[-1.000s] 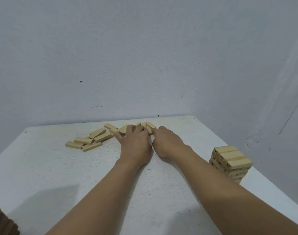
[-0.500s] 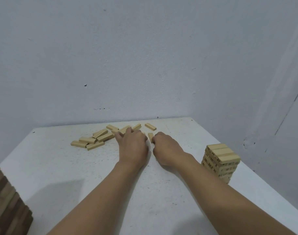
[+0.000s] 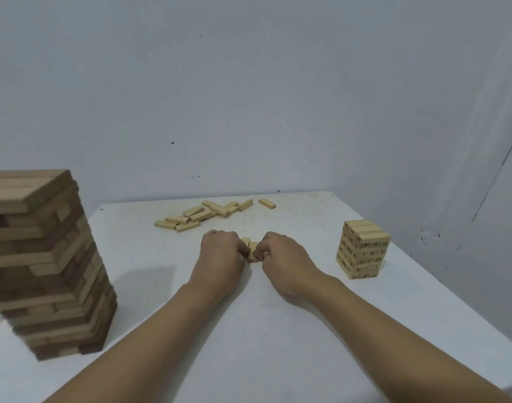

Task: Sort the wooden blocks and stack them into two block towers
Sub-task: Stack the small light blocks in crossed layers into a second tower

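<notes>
On the white table [image 3: 278,330], a tall tower [image 3: 45,263] of darker blocks stands at the left and a short pale tower [image 3: 362,248] at the right. Loose pale blocks [image 3: 202,213] lie scattered by the far edge. The left hand [image 3: 220,257] and right hand [image 3: 284,257], fingers curled, together pinch a few small blocks [image 3: 250,250] mid-table.

- The dark block tower [image 3: 45,263] is cut off by the left edge;
- the held blocks [image 3: 250,250] sit mostly hidden between curled fingers [image 3: 243,251]; their count is unclear.
</notes>
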Tool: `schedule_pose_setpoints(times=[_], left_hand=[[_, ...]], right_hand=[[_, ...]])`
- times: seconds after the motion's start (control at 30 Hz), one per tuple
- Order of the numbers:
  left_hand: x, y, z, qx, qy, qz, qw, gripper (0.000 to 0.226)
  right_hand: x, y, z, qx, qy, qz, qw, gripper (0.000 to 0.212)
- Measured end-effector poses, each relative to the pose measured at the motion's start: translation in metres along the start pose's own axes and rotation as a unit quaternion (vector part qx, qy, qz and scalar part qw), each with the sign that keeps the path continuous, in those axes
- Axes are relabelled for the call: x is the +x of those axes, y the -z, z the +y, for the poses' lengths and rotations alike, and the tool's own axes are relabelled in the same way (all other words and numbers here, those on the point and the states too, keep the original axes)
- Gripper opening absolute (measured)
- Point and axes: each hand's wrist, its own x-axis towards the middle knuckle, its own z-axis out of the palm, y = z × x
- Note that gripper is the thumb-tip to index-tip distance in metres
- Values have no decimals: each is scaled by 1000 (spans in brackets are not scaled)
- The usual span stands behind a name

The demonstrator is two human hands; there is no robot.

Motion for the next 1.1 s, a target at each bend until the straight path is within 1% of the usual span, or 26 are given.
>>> schedule_pose_setpoints(times=[0.13, 0.23, 0.3, 0.43, 0.5, 0.57, 0.67, 0.77, 0.83, 0.9, 1.03, 1.1], left_hand=[[-31, 21, 0, 6, -16, -22, 1000, 53], [-58, 34, -1, 0, -23, -32, 999, 56], [-76, 41, -3, 4, -31, -37, 999, 55], [-103, 54, -6, -24, -37, -38, 998, 32], [-111, 57, -7, -45, -32, -32, 998, 31], [-115, 58, -7, -68, -28, -26, 997, 33], [-115, 58, -6, -95, -19, -28, 995, 45], [-109, 59, -10, -98, 11, -70, 993, 67], [-106, 57, -15, -111, 29, -95, 989, 76], [-104, 56, -19, -123, 34, -105, 986, 76], [-104, 57, -19, -132, 25, -97, 986, 64], [-103, 58, -18, -141, 34, -102, 984, 63]], right_hand=[[-25, -1, -5, 52, 42, 6, 998, 29], [-43, 2, -8, 77, 99, -27, 992, 31], [-53, 6, -9, 111, 121, -57, 985, 30], [-60, 19, -6, 151, 162, -128, 967, 26], [-57, 23, -4, 160, 174, -140, 961, 26], [-53, 26, -1, 161, 180, -141, 960, 30], [-45, 29, 1, 133, 192, -154, 960, 38], [-39, 30, 2, 108, 195, -172, 960, 50], [-37, 30, 1, 85, 193, -184, 960, 56], [-36, 28, 1, 72, 197, -191, 959, 57], [-36, 20, 2, 94, 201, -183, 958, 51], [-35, 17, 3, 104, 202, -183, 957, 53]])
